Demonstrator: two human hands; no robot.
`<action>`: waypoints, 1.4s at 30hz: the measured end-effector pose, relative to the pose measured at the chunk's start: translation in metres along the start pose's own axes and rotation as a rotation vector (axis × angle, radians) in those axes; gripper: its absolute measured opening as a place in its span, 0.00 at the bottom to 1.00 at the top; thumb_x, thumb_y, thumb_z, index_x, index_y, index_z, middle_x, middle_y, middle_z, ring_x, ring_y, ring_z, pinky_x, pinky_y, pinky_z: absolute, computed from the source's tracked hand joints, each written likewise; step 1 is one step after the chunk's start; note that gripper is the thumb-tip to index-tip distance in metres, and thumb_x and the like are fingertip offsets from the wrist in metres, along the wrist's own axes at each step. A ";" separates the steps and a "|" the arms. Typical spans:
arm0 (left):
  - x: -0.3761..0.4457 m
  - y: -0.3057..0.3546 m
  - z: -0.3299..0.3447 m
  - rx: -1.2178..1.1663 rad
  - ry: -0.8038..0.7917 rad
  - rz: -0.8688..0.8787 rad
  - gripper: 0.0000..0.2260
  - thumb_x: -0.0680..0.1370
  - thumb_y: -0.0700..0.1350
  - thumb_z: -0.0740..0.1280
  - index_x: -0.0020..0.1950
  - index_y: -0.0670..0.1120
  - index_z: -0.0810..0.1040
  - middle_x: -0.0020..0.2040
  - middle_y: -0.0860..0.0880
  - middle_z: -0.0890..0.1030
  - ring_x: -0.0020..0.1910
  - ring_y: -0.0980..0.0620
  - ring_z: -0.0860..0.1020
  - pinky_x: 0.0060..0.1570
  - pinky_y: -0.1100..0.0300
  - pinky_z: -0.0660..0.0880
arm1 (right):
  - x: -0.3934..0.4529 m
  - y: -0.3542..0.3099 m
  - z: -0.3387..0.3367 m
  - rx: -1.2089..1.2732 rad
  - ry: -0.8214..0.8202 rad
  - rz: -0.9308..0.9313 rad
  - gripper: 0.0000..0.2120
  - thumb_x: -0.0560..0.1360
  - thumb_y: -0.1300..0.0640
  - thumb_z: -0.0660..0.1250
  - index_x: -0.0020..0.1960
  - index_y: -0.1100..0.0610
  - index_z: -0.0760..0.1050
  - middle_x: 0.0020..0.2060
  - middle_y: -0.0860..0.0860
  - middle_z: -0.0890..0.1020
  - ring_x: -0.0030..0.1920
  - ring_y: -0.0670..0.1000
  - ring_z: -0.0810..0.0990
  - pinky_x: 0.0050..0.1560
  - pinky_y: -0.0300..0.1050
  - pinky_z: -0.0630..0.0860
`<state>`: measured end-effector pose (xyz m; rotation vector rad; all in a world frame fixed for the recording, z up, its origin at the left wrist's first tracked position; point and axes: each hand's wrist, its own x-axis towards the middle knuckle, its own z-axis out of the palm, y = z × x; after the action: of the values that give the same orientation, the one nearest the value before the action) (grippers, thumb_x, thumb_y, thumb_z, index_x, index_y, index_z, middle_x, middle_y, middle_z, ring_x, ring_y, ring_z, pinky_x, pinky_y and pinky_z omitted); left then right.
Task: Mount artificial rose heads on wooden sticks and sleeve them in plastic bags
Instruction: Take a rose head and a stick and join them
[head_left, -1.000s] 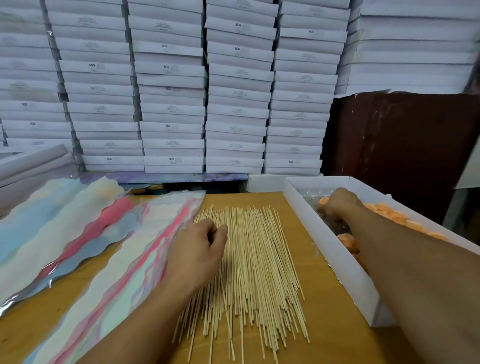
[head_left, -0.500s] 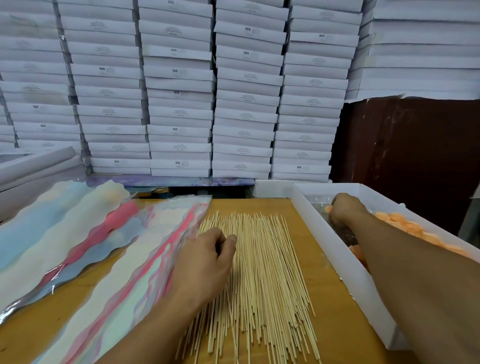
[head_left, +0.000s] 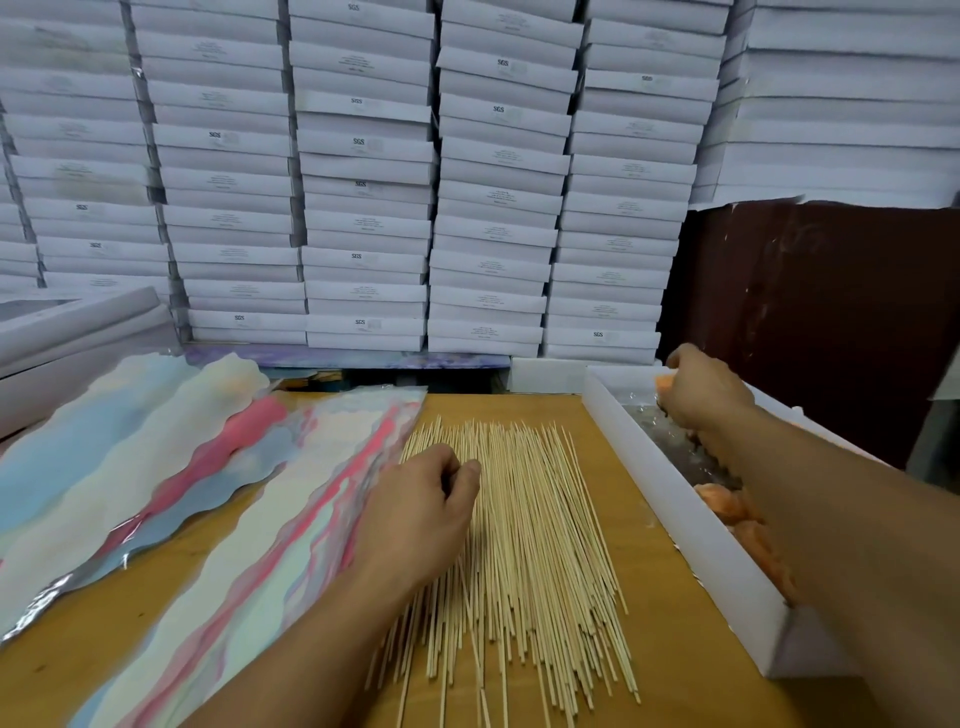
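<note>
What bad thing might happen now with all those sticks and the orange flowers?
The left hand lies on a loose pile of wooden sticks; dragging one out might scatter others across the table. The right hand holds an orange rose head over the white box; squeezing might crush its petals. The sticks look thin, so they might snap.

The wooden sticks (head_left: 524, 551) lie in a loose pile along the middle of the bench (head_left: 675, 649), running from near edge to far edge. Against their left side lie two overlapping stacks of plastic bags (head_left: 260, 519), fanning toward the bench's left edge. Along the right edge stands an open tray (head_left: 670, 493) holding rose heads (head_left: 727, 506). Behind the far edge rise stacks of flat boxes (head_left: 363, 182). The left hand (head_left: 421, 514) rests on the sticks; the right hand (head_left: 701, 395) reaches into the tray's far end.
</note>
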<state>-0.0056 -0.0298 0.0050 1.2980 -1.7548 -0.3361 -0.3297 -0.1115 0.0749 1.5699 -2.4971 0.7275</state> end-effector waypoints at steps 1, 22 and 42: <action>0.000 0.000 0.000 0.000 -0.005 0.000 0.15 0.81 0.55 0.63 0.36 0.51 0.72 0.30 0.53 0.75 0.30 0.56 0.74 0.34 0.54 0.74 | -0.004 -0.005 -0.006 0.014 0.000 -0.015 0.25 0.77 0.61 0.67 0.72 0.52 0.66 0.60 0.57 0.79 0.49 0.58 0.74 0.43 0.48 0.69; -0.001 0.010 -0.009 -0.376 -0.279 -0.018 0.15 0.72 0.45 0.78 0.57 0.48 0.83 0.44 0.51 0.86 0.45 0.57 0.84 0.50 0.56 0.82 | -0.169 -0.108 -0.004 0.414 -0.348 -0.323 0.34 0.69 0.46 0.70 0.74 0.48 0.68 0.65 0.50 0.78 0.63 0.52 0.78 0.62 0.49 0.75; 0.011 -0.002 -0.018 -0.691 -0.075 -0.360 0.17 0.74 0.40 0.76 0.60 0.44 0.76 0.45 0.43 0.85 0.39 0.46 0.86 0.37 0.58 0.80 | -0.163 -0.123 0.042 -0.006 -0.333 -0.231 0.20 0.75 0.47 0.74 0.38 0.51 0.63 0.38 0.48 0.72 0.34 0.48 0.70 0.29 0.44 0.61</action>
<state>0.0088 -0.0356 0.0193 1.0764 -1.2699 -1.0985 -0.1398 -0.0395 0.0254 2.0832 -2.4576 0.4584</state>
